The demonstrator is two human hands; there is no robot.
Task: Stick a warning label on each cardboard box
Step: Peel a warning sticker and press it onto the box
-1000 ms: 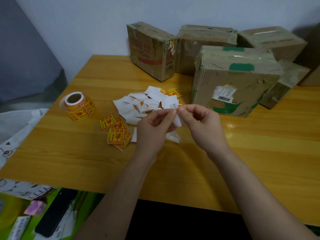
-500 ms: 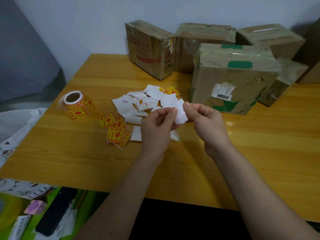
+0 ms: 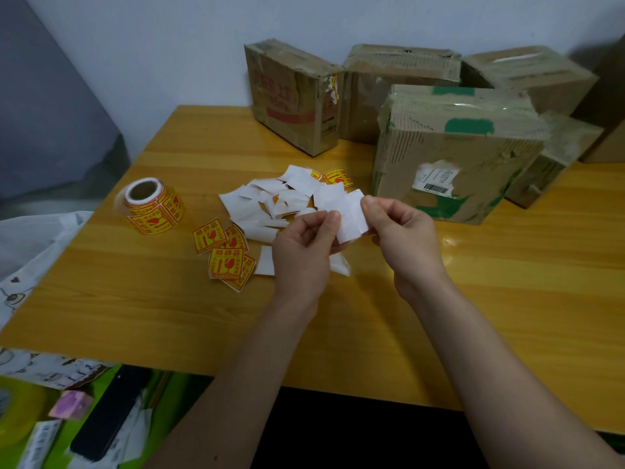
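Both hands meet above the middle of the wooden table. My left hand and my right hand each pinch an edge of one warning label, its white back toward me. Just behind it stands the nearest cardboard box, marked with green tape and a barcode sticker. Several more cardboard boxes line the wall. A roll of yellow-and-red labels lies at the left. Loose yellow labels lie near my left hand.
A heap of white backing papers lies between the roll and the nearest box. A white printed cloth hangs off the table's left edge. Below the front edge lie a dark phone and small items on a green surface.
My hands have lifted slightly and drawn apart, and the white piece between them has spread out from a small pinched fold to a flat square.
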